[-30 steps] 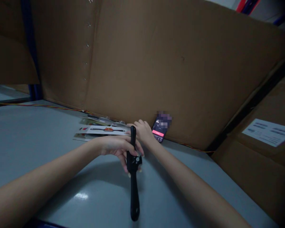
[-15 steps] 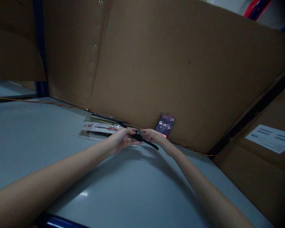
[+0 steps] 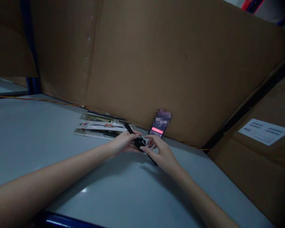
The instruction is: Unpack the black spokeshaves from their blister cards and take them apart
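A black wristband with a chunky watch body [image 3: 139, 142] lies across my hands just in front of the packs. My left hand [image 3: 124, 141] grips the band at the watch body, with the upper strap sticking out past my fingers. My right hand [image 3: 161, 153] is curled, its fingertips at the far side of the watch body, and the lower strap runs under it. Behind the hands, a smartphone [image 3: 157, 131] with a lit screen and a pink button leans on the cardboard. Part of its screen is blurred.
Several flat packs showing wristbands [image 3: 101, 127] lie on the grey table [image 3: 38, 133] against a tall brown cardboard sheet [image 3: 156, 63]. A thin orange-and-black wire [image 3: 49, 100] runs along its foot. A labelled carton [image 3: 263, 132] stands at the right.
The band has swung from upright to a slant across my hands and sits nearer the table's back. My right hand has drawn back toward me, uncovering more of the phone.
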### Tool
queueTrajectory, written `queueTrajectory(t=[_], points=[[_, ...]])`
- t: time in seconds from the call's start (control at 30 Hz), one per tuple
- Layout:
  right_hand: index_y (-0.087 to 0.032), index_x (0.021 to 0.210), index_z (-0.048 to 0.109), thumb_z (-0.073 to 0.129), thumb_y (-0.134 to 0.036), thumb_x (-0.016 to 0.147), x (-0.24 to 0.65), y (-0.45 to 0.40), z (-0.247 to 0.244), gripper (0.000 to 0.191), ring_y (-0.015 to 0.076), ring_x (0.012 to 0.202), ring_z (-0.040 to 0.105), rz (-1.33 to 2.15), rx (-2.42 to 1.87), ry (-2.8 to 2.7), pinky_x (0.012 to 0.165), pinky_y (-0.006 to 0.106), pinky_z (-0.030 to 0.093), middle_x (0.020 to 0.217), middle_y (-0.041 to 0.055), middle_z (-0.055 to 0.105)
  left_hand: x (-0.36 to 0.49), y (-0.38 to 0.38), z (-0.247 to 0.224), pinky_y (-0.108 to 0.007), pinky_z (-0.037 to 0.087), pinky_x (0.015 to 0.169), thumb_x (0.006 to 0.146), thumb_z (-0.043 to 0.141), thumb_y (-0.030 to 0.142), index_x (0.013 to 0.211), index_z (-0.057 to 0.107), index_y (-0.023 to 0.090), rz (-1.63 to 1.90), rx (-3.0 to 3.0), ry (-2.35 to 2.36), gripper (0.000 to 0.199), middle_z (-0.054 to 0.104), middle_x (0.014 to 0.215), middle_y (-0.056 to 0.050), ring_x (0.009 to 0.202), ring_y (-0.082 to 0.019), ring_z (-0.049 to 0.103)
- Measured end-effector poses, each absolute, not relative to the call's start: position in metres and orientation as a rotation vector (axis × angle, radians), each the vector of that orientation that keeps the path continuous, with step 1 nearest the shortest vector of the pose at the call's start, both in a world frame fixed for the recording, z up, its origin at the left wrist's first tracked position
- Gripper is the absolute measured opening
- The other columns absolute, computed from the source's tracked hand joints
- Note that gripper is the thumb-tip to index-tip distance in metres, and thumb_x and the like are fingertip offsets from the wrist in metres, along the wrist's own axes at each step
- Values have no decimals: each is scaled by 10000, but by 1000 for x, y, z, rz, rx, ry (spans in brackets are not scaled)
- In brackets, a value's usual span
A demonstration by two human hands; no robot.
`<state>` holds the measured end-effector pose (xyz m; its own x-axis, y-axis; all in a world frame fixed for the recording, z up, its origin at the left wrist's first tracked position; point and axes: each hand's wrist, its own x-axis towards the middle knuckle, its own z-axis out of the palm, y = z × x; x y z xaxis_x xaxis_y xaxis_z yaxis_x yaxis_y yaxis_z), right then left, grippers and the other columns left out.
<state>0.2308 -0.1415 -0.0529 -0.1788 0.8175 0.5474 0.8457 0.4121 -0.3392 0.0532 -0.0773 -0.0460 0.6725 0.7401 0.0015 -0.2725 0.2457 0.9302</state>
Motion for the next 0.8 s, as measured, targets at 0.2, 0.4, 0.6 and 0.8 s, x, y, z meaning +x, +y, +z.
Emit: queueTrajectory(t=[0.2, 0.4, 0.6, 0.8], points=[[-195, 834, 512, 415, -368, 903, 227, -147, -49, 211, 155, 695, 549, -344, -1449, -2211, 606, 257, 389, 746, 25, 586, 55, -82, -45, -379, 532, 669, 799, 565, 224, 1008, 483, 147, 669, 1159, 526, 238, 629, 787, -54, 653, -198, 669], [-207, 803, 441, 318, -295, 933, 224, -150, -46, 199, 160, 649, 516, -416, -1521, -2357, 587, 276, 355, 734, 20, 568, 60, -85, -42, -353, 544, 591, 822, 486, 197, 901, 465, 146, 572, 1218, 603, 96, 656, 656, -61, 586, -221, 677], [-203, 823, 413, 315, -268, 932, 222, -156, -44, 160, 158, 671, 525, -282, -1546, -2388, 592, 273, 369, 758, 22, 562, 59, -86, -42, -327, 551, 578, 792, 460, 175, 762, 525, 125, 531, 1265, 589, 87, 677, 585, -107, 567, -226, 680], [-199, 901, 481, 359, -234, 922, 220, -157, -44, 129, 162, 734, 549, -277, -1367, -2499, 645, 277, 409, 822, 30, 606, 53, -78, -47, -317, 540, 520, 762, 441, 236, 688, 606, 62, 371, 1403, 536, 251, 691, 633, -188, 536, -238, 671]])
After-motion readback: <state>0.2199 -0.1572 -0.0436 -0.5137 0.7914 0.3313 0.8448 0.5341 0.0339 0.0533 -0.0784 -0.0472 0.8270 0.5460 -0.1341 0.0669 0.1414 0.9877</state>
